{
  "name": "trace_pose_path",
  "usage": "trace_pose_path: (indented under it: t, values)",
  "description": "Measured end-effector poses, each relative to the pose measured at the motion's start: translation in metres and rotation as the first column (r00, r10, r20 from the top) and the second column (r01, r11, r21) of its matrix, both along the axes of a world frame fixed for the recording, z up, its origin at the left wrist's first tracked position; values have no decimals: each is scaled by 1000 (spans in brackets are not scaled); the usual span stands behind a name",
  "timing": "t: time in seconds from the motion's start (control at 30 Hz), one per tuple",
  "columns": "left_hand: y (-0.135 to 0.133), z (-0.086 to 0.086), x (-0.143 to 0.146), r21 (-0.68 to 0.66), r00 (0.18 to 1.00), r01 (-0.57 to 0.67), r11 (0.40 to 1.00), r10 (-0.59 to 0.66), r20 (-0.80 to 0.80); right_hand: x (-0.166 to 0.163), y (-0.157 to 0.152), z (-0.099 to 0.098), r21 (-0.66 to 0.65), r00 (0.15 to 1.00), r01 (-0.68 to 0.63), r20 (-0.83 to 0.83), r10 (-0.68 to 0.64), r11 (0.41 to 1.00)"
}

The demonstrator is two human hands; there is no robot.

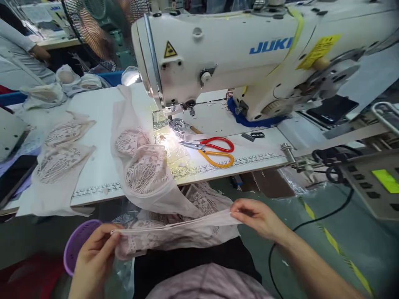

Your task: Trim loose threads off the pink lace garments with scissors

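A pale pink lace bra is stretched across my lap, its long edge pulled nearly straight between both hands. My left hand pinches one end of that edge between thumb and fingers. The other end is pinched by my right hand, below the table's front edge. Another stretch of lace bra with cups lies on the table and hangs over its edge toward my lap; whether it joins the held part I cannot tell. Scissors with one red and one orange handle lie beside the needle area of the sewing machine.
Cut lace pieces lie at the table's left, near a dark phone. A razor blade rests right of the scissors. A purple basket stands low left. Behind are a fan and another person's arm.
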State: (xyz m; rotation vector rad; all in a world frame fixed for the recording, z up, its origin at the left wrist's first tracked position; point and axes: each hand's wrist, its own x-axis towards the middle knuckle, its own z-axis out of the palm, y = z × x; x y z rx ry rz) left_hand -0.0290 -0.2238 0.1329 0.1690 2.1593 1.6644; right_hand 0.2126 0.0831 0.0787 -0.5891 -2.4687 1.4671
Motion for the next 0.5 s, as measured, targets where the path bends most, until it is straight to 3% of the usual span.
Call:
trace_pose_path:
  t: [0.1, 0.23, 0.37, 0.5]
  values:
    - [11, -7, 4, 123, 998, -43, 992, 36, 53, -3, 7, -3, 196, 997, -56, 64, 44, 979]
    - [22, -2, 13, 159, 1000, 8, 987, -4, -30, -21, -6, 18, 419, 995, -86, -1, 95, 904]
    - [28, 11, 23, 92, 994, 59, 994, -50, -96, -59, -49, 32, 428, 904, -232, -237, 356, 874]
    - [28, 16, 23, 25, 993, 100, 995, -98, -68, -96, -82, 23, 375, 885, -370, -136, 445, 850]
